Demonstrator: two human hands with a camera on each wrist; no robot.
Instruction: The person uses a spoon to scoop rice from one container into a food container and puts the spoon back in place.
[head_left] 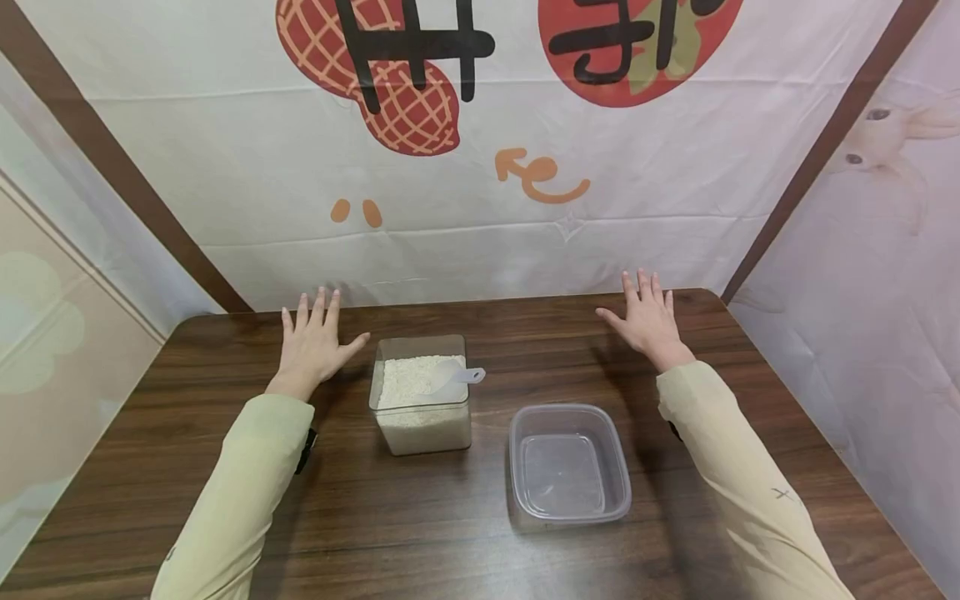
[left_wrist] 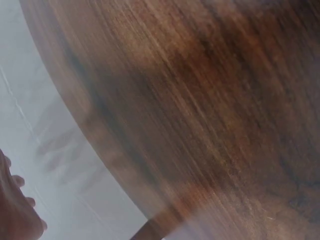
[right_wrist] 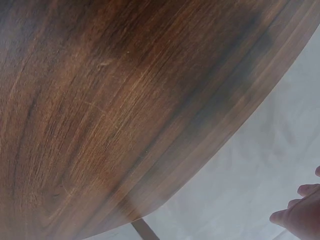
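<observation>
The head view looks forward and down at the table (head_left: 390, 533), whose far edge (head_left: 465, 305) both wrists' views share.

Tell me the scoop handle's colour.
The scoop handle is whitish, apparently translucent; it shows best in the head view.

Left wrist view: left hand (left_wrist: 16, 212) cut by the left and bottom edges; only part of it shows. Right wrist view: right hand (right_wrist: 302, 215) likewise cut at the lower right. Head view: near edge of tabletop (head_left: 375, 533) out of frame; both sleeves, left (head_left: 232, 483) and right (head_left: 738, 471), cut at the bottom. Black wristband (head_left: 306, 451) mostly under the left cuff. Scoop (head_left: 474, 376): how deep its bowl sits in the powder (head_left: 405, 379), cannot tell. Lettering (head_left: 420, 43) cropped at top. Right-sleeve mark (head_left: 782, 494) too small to read.
</observation>
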